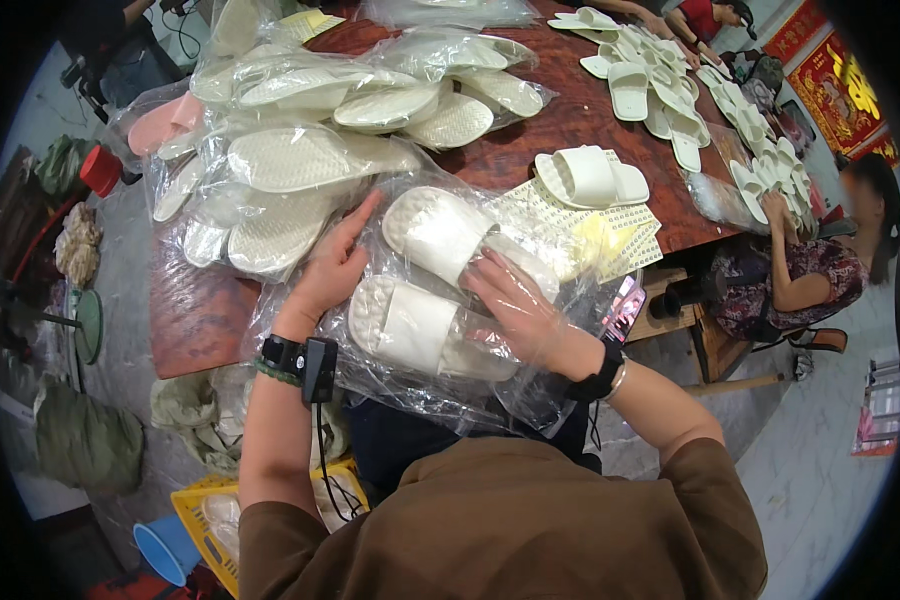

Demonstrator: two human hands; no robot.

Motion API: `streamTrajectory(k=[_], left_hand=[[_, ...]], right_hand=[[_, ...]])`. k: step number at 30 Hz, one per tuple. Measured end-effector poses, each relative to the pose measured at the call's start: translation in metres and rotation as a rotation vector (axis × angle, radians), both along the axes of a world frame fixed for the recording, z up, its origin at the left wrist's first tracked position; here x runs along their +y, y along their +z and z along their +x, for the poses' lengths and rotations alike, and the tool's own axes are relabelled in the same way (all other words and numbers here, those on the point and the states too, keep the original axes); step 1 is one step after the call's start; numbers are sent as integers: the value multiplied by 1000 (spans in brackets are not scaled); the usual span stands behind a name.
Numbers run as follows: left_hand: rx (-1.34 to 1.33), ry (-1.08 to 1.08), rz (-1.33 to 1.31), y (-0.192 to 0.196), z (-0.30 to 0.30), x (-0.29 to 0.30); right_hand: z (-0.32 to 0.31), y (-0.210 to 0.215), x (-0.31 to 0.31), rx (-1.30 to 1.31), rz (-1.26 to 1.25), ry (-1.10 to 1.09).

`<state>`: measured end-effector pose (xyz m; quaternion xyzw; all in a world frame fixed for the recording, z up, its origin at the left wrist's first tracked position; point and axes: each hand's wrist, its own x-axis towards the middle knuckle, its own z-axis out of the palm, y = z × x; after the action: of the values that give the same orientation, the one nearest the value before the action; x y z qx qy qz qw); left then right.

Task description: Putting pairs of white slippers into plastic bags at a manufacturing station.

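A pair of white slippers [422,275] lies inside a clear plastic bag [390,370] at the near edge of a dark red wooden table [198,310]. My right hand [515,300] reaches inside the bag and holds the slippers' heel ends. My left hand [335,265] rests flat on the outside of the bag at its left side, fingers apart, pressing the plastic. A black band sits on each wrist.
A pile of bagged white slippers [300,150] fills the table's left. Loose white slippers [590,178] and sticker sheets [620,235] lie to the right, more slippers [670,90] farther back. Another person [810,270] sits at right. A yellow crate [210,510] stands below.
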<state>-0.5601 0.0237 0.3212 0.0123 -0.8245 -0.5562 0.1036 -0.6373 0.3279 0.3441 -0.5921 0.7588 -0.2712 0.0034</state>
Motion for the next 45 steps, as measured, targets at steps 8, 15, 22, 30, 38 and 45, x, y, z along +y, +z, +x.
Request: streamTrajectory(k=[8, 15, 22, 30, 38, 45], left_hand=[[52, -64, 162, 0, -2, -1], [55, -135, 197, 14, 10, -2], [-59, -8, -730, 99, 30, 54], [73, 31, -458, 2, 18, 36], [6, -8, -486, 3, 9, 34], [-110, 115, -895, 8, 5, 56]], right_hand=[[-27, -25, -52, 96, 151, 47], [-30, -26, -40, 103, 142, 117], [-31, -10, -51, 55, 185, 192], [-35, -26, -33, 227, 88, 146], [-52, 53, 109, -36, 358, 141], [-71, 141, 206, -213, 143, -471]])
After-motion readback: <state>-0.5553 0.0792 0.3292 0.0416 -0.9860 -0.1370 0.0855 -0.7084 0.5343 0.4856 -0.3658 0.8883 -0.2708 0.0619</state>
